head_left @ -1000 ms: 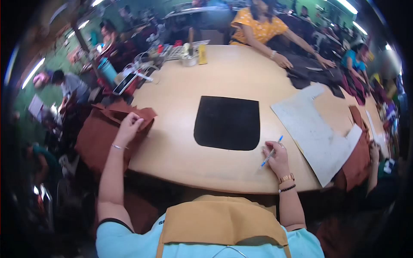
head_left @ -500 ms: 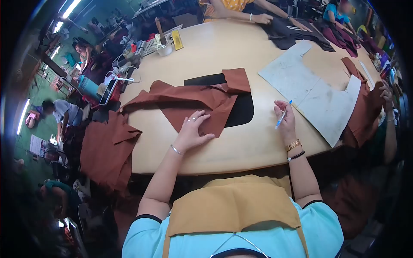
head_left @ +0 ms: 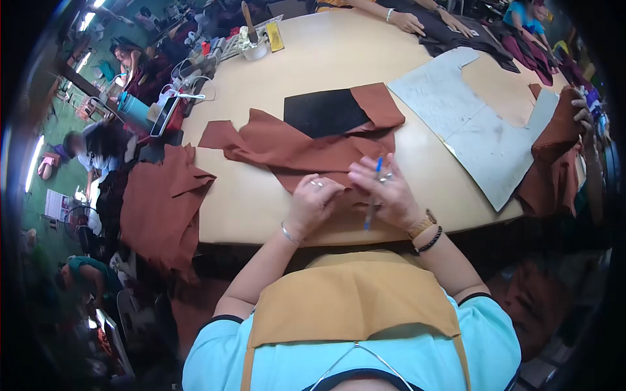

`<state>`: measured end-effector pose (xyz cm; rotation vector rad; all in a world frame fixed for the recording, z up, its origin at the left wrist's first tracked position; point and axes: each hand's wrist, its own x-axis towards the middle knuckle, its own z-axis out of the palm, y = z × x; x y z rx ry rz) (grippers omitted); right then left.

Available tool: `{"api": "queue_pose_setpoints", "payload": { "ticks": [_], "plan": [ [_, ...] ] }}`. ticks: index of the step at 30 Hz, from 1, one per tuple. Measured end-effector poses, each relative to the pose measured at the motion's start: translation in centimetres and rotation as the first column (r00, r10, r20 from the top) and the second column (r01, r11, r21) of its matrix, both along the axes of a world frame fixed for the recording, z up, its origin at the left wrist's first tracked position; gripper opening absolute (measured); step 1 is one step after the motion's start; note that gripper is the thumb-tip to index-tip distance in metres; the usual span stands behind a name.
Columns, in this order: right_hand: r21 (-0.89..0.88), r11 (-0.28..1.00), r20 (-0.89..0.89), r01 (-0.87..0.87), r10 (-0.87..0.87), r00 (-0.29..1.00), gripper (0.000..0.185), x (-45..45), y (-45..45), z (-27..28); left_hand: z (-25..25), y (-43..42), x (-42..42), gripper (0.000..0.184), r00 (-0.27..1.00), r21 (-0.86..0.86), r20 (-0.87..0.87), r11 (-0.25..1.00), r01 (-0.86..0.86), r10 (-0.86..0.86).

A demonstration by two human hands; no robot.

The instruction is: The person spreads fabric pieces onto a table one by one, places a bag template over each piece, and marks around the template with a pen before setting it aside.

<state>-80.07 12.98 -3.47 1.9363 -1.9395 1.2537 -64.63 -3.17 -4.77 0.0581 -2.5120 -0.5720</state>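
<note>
- While gripping a blue-tipped pen in the right hand, holds most fingers of this hand spread, near the left hand, slightly blurred.
- Bends the fingers of the left hand at the near edge of the brown cloth; with this grip, cannot tell between pinching the cloth and only touching it.
- Has the brown cloth directly in front on the worktop, creased and partly folded, covering the near part and the right corner of a black piece.
- Has to the right a pale notched sheet, with one corner near the brown cloth.
- Has to the left a brown fabric pile, hanging over the worktop edge.
- Shows farther away a white cup just beside a yellow object.
- Shows at the far side a co-worker's hand on dark cloth.
</note>
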Motion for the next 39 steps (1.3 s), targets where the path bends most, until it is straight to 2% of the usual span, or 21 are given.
{"api": "queue_pose_setpoints", "payload": {
  "ticks": [1, 3, 4, 7, 8, 11, 15, 19, 20, 23, 24, 27, 28, 31, 32, 35, 36, 39],
  "plan": [
    [0.042, 0.999, -0.017, -0.021, 0.022, 1.0, 0.041, -0.4, -0.1, -0.8, 0.1, 0.9, 0.3, 0.022, 1.0, 0.012, 0.014, 1.0, 0.015, -0.015],
    [0.117, 0.992, -0.049, -0.053, 0.059, 0.997, 0.034, -1.5, -0.3, -1.7, 0.3, 1.3, 1.2, 0.022, 0.996, 0.027, 0.003, 0.996, -0.089, 0.089],
    [0.081, 0.997, 0.056, 0.018, -0.022, 0.998, 0.029, -1.7, -0.1, -1.7, 0.5, 1.2, 1.5, 0.021, 0.99, 0.034, -0.001, 0.99, -0.138, 0.138],
    [0.113, 0.993, 0.079, 0.04, -0.049, 0.996, 0.031, -2.6, 0.8, -0.9, -0.9, -1.4, 3.4, 0.021, 0.969, 0.056, 0.025, 0.968, -0.246, 0.245],
    [0.062, 0.995, -0.08, 0.073, -0.068, 0.994, 0.032, -2.1, 0.9, -0.4, -1.1, -1.6, 3.5, 0.019, 0.97, 0.077, -0.012, 0.968, -0.24, 0.242],
    [0.007, 0.999, -0.199, 0.041, -0.039, 0.979, 0.029, 0.9, 0.2, 2.0, 1.1, 0.0, 2.2, 0.017, 0.987, 0.098, -0.084, 0.986, -0.132, 0.14],
    [0.06, 0.998, -0.126, -0.016, 0.024, 0.992, 0.022, 0.3, 0.3, 2.6, 1.2, 0.5, 2.1, 0.015, 0.99, 0.098, -0.066, 0.989, -0.114, 0.121],
    [-0.059, 0.998, -0.003, 0.032, -0.032, 0.999, 0.018, -1.7, 1.6, 6.1, -0.1, -0.9, 3.8, 0.013, 0.971, -0.018, 0.012, 0.971, -0.238, 0.239],
    [-0.112, 0.993, -0.02, 0.033, -0.035, 0.999, 0.018, -2.1, 1.7, 6.6, -0.9, -1.6, 4.7, 0.022, 0.952, -0.008, 0.139, 0.962, -0.273, 0.272],
    [-0.053, 0.998, -0.008, 0.042, -0.042, 0.999, 0.019, -2.4, 2.8, 8.5, 0.7, -1.4, 5.7, 0.03, 0.917, -0.191, -0.027, 0.899, -0.395, 0.397],
    [-0.026, 0.999, -0.017, 0.03, -0.03, 0.999, 0.021, -2.4, 3.1, 9.2, 1.5, -1.3, 5.9, 0.037, 0.893, -0.258, -0.023, 0.861, -0.439, 0.449],
    [-0.039, 0.998, 0.004, -0.044, 0.045, 0.999, 0.022, -1.3, 2.8, 10.6, 5.0, -0.3, 4.9, 0.03, 0.934, -0.308, -0.113, 0.881, -0.358, 0.339],
    [-0.025, 0.998, -0.008, -0.061, 0.061, 0.998, 0.023, -0.5, 2.4, 11.2, 6.1, 0.4, 4.3, 0.031, 0.958, -0.281, -0.092, 0.916, -0.287, 0.272],
    [0.026, 0.994, -0.124, -0.105, 0.108, 0.986, 0.021, 0.3, 1.7, 10.5, 7.0, 1.9, 3.1, 0.031, 0.997, -0.029, -0.037, 0.997, -0.071, 0.07],
    [0.06, 0.995, -0.142, -0.082, 0.09, 0.986, 0.022, 0.2, 1.7, 10.9, 7.4, 2.4, 2.8, 0.023, 0.998, 0.154, -0.057, 0.988, -0.029, 0.038],
    [-0.073, 0.997, -0.163, -0.021, 0.008, 0.987, 0.024, -1.5, 2.1, 12.3, 8.7, 3.3, 3.4, 0.019, 0.992, 0.535, 0.123, 0.842, -0.073, 0.008],
    [-0.091, 0.996, -0.137, -0.026, 0.013, 0.99, 0.025, -2.3, 2.4, 12.6, 8.1, 2.7, 3.9, 0.017, 0.977, 0.531, 0.21, 0.844, -0.075, -0.045],
    [-0.105, 0.993, -0.072, 0.054, -0.062, 0.995, 0.02, -3.5, 4.2, 13.8, 6.9, 1.8, 5.3, 0.016, 0.905, 0.341, 0.424, 0.925, -0.167, 0.008]
  ]
}}
